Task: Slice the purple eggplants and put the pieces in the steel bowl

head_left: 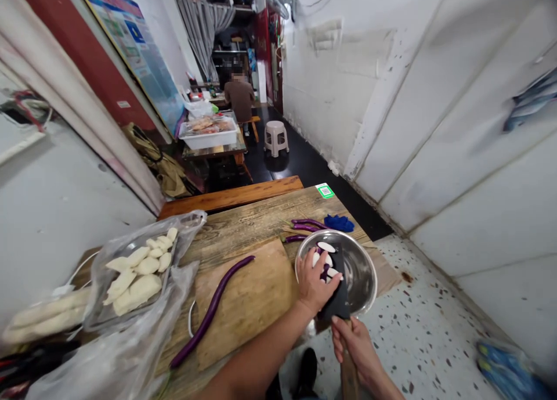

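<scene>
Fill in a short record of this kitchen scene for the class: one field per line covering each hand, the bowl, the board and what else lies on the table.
left hand: over eggplant slices on the cleaver blade, at the bowl rim
right hand: grips the cleaver by its handle
bowl: metal, holds a few slices
cutting board: wooden, a whole eggplant along its left edge
bag: clear plastic, pale cut pieces inside
background: a seated person, back turned

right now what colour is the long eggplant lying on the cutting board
Dark purple. The eggplant lies on the wooden cutting board, seen clearly in the head view.
</scene>
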Demonstrator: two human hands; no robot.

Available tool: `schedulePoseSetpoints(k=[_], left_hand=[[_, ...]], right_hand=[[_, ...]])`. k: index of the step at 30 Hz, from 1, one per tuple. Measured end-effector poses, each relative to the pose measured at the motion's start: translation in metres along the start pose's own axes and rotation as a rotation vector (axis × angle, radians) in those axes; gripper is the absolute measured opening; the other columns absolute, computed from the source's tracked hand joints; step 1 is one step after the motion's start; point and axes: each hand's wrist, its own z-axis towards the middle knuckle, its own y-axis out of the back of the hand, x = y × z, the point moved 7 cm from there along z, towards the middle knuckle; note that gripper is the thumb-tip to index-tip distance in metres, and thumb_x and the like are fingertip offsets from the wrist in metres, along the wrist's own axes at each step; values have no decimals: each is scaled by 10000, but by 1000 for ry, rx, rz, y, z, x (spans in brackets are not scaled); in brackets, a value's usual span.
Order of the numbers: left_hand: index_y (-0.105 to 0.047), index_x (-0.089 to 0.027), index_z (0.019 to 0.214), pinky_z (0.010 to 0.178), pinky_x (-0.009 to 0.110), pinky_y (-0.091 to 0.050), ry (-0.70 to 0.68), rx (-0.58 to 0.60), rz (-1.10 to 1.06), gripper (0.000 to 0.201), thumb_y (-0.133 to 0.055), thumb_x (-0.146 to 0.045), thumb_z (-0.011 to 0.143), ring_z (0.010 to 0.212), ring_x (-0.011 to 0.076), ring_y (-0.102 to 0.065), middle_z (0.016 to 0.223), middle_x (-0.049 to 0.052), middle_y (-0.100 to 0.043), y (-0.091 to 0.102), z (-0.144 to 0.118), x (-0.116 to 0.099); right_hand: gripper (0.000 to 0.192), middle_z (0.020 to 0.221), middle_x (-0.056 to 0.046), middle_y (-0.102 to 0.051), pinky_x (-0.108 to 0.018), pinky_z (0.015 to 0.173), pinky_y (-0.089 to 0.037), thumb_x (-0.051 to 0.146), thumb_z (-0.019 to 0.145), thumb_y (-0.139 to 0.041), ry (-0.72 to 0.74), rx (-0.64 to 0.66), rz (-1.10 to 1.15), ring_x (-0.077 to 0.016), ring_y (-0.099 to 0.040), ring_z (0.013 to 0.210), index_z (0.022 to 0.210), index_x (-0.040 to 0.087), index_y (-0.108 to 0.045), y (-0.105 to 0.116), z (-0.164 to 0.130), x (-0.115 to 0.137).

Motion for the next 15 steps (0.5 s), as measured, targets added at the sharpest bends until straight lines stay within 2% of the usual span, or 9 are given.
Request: schedulePoseSetpoints(k=[2,5,7,9,11,13,15], left_hand=[[-516,-215,1240,1031,496,-304,-3,3,-72,567,-574,-475,740,1212,287,-385,1342,119,-395,-28,6,-5],[-531,-174,1222,1013,448,-348,48,22,-85,493,-517,-408,789,1212,261,-400,1328,129,-419,-65,10,5],[-559,-181,1186,1012,505,-325,92,109,-35,432,-504,-351,792,1204,276,-418,1295,119,-470,-83,13,15],[-580,-200,1148,1020,549,-287,89,226,-8,374,-473,-260,795,1157,261,-475,1218,88,-551,-90,18,24],[-592,-210,1119,1050,513,-272,44,248,-11,362,-408,-175,810,1087,206,-535,1143,49,-608,-74,22,37],[-602,-201,1098,1066,429,-295,3,120,16,354,-355,-167,846,1058,165,-548,1126,32,-619,-35,25,58],[-605,-176,1084,1007,390,-376,-8,-48,81,327,-363,-207,865,1034,174,-551,1090,43,-628,11,20,79]], right_hand=[[437,402,63,-412,-210,322,-310,576,692,-574,21,-73,-112,-82,-367,291,640,186,-383,21,3,17],[370,378,61,-411,-227,342,-319,549,732,-494,77,-153,-384,-107,-381,291,676,196,-398,50,11,42],[313,391,47,-437,-234,374,-331,498,759,-454,135,-202,-631,-122,-416,313,715,189,-440,70,15,57],[306,440,20,-490,-243,419,-351,463,778,-426,184,-249,-835,-136,-461,356,793,169,-506,90,17,70],[360,518,-15,-548,-255,479,-378,454,795,-397,237,-293,-932,-151,-506,427,898,143,-547,109,17,79],[402,592,-51,-587,-269,546,-400,449,799,-380,305,-287,-981,-172,-542,519,941,119,-562,118,17,86],[415,650,-77,-608,-280,595,-406,441,803,-362,377,-274,-1012,-186,-553,586,936,107,-569,119,17,92]])
